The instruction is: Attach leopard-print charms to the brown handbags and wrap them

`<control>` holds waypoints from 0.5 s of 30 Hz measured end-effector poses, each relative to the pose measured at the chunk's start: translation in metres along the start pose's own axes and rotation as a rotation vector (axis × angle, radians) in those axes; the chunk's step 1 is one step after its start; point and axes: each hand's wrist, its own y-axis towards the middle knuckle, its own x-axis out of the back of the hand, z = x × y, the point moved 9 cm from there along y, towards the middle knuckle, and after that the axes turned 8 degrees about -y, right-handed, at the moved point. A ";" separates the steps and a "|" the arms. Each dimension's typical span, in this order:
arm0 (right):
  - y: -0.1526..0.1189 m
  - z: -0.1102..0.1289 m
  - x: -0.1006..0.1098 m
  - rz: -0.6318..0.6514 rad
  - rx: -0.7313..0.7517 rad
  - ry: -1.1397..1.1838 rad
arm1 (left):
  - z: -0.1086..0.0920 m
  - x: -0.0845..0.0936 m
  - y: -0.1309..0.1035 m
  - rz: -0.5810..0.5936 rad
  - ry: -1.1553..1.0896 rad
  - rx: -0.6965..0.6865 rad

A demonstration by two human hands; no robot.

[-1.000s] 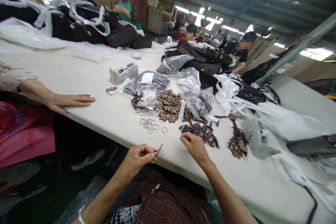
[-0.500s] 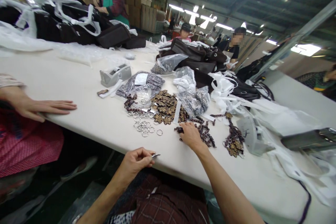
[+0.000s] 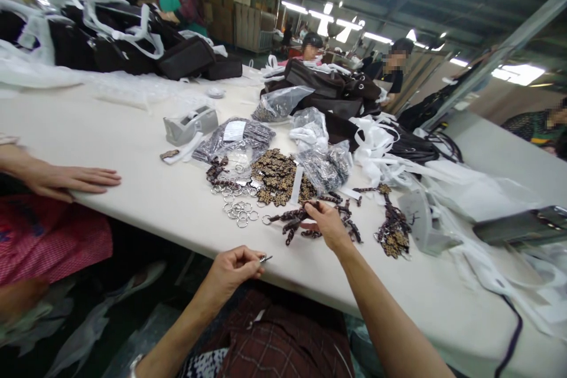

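Observation:
My left hand (image 3: 239,266) is closed in a pinch at the table's front edge. A small shiny metal piece with a dark, thin tip (image 3: 266,258) sticks out of the fingertips; its exact kind is unclear. My right hand (image 3: 326,223) is closed on dark brown patterned straps (image 3: 292,222), which fan out leftward from its fingers. More such straps lie beneath and behind that hand. Left of them is a spread of silver split rings (image 3: 241,212). Behind the straps lies a pile of tan-and-black flower-shaped tags (image 3: 277,174).
A co-worker's hand (image 3: 75,180) lies flat on the table at left. Grey tape dispensers (image 3: 190,125) stand either side of the parts. Assembled tags (image 3: 394,230) lie at right. Plastic bags of parts (image 3: 325,165) and dark handbags (image 3: 328,82) are farther back.
My right hand has picked up straps from the pile, lifting and spreading them. The left hand still pinches the metal piece in nearly the same place. The view has shifted slightly.

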 end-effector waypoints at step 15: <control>-0.064 0.021 -0.051 0.264 0.772 -1.000 | -0.004 -0.005 -0.003 0.026 0.046 -0.076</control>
